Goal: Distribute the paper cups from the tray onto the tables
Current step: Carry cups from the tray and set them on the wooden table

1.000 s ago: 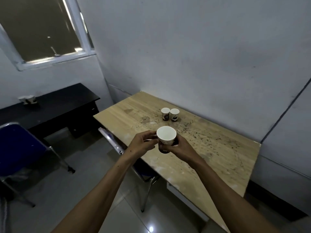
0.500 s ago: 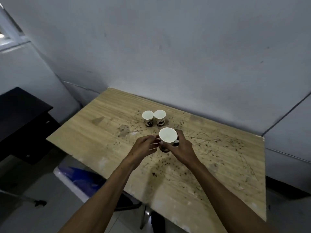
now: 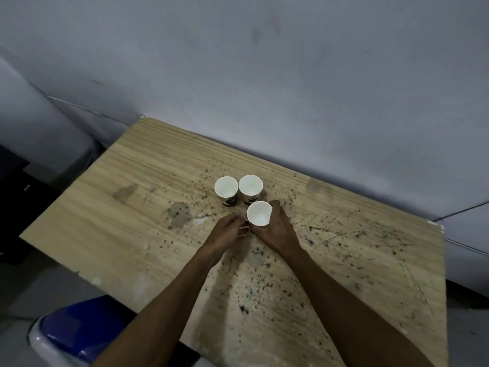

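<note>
Bare grey-white wall behind, and a light wooden desk (image 3: 344, 260) pushed up against it, its top speckled all over with dark spots and scuffs. Right hand (image 3: 275, 230) is curled round a white paper cup (image 3: 259, 213) with a dark printed band, gripping it upright from the right side, the open mouth facing up. Can't tell if the base is on the desk, since the fingers hide it. Left hand (image 3: 229, 231) sits just left of that cup, fingertips bent in and touching its lower side. Just beyond the hands stand two more white paper cups with dark logos (image 3: 238, 190), side by side and touching, upright. Down below the left forearm there's a blue chair seat (image 3: 76, 329) poking out from under the desk edge.
</note>
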A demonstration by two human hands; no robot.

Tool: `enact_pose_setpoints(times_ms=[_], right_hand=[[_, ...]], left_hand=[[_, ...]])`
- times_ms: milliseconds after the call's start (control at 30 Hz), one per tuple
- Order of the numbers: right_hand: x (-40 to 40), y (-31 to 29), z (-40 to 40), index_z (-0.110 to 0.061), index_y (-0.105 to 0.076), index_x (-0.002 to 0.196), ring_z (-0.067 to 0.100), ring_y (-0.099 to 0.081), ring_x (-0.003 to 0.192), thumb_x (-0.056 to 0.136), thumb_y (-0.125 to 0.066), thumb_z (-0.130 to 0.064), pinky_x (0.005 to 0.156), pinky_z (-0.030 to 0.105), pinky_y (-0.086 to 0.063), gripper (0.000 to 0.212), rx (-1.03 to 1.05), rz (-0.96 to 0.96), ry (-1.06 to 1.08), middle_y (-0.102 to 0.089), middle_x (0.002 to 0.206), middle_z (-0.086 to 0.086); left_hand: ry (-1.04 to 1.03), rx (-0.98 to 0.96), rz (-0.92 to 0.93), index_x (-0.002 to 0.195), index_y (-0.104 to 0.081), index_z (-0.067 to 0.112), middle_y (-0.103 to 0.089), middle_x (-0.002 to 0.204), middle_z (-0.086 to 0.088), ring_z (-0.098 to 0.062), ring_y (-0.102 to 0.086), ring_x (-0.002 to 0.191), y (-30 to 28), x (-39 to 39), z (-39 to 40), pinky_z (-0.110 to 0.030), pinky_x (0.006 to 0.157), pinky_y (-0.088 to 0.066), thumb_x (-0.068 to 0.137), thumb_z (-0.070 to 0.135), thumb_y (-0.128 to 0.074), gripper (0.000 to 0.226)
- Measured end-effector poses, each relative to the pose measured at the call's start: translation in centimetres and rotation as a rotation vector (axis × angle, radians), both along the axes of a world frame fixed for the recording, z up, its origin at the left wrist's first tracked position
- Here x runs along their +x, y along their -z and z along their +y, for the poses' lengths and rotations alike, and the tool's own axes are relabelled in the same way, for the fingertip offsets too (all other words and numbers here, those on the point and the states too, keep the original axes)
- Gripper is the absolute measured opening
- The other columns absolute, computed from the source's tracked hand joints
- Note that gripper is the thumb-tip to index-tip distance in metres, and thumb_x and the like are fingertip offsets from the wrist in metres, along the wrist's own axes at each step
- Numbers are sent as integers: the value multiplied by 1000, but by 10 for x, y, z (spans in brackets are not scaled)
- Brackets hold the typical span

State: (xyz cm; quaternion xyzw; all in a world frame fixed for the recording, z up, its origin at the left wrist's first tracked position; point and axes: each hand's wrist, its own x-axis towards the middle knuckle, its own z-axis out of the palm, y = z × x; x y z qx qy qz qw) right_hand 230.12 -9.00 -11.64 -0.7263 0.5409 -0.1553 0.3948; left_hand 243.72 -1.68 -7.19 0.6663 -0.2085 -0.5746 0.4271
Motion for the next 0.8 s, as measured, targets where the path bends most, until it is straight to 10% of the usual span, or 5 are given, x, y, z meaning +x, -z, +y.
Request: enact_pose_setpoints(times_ms=[800], right_hand=[[19,18,-12,-8,-38,135,31,-53,118,72,-85,-50,78,27,-38,89,17,11,5,-51,133,14]], left_hand=[[119,24,-235,112,-70,22,-73,116,2,-11,-69,106,28,32,-15,-30,92,-55,100,29,-54,21]])
